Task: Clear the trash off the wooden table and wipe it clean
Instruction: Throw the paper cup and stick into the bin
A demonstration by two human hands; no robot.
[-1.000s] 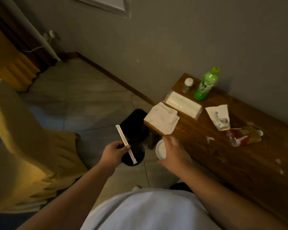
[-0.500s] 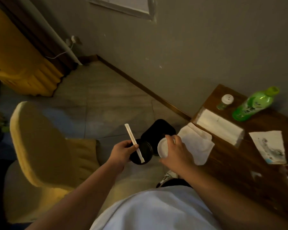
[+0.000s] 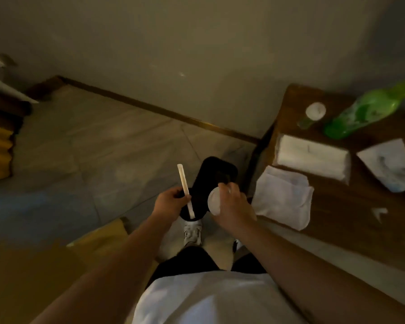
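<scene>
My left hand (image 3: 171, 202) holds a black round container (image 3: 192, 212) together with a wrapped white chopstick pack (image 3: 185, 188) that sticks up and away from me. Just to the right, my right hand (image 3: 234, 204) grips a small white round lid (image 3: 213, 202). Both hands hang over the floor, in front of a black trash bin (image 3: 216, 170) that stands beside the left end of the wooden table (image 3: 351, 206). On the table lie a white cloth (image 3: 283, 197), a tissue pack (image 3: 311, 157), a torn white wrapper (image 3: 388, 164) and small white scraps (image 3: 380, 212).
A green bottle (image 3: 365, 113) and a small white-capped jar (image 3: 313, 113) stand at the table's far end by the wall. A yellow chair (image 3: 96, 244) sits low on my left. My white shoes (image 3: 192, 231) are on the tiled floor.
The view has swung down and closer to the bin and table end. Both hands, still holding the container, chopstick pack and lid, have moved nearer the black bin.
</scene>
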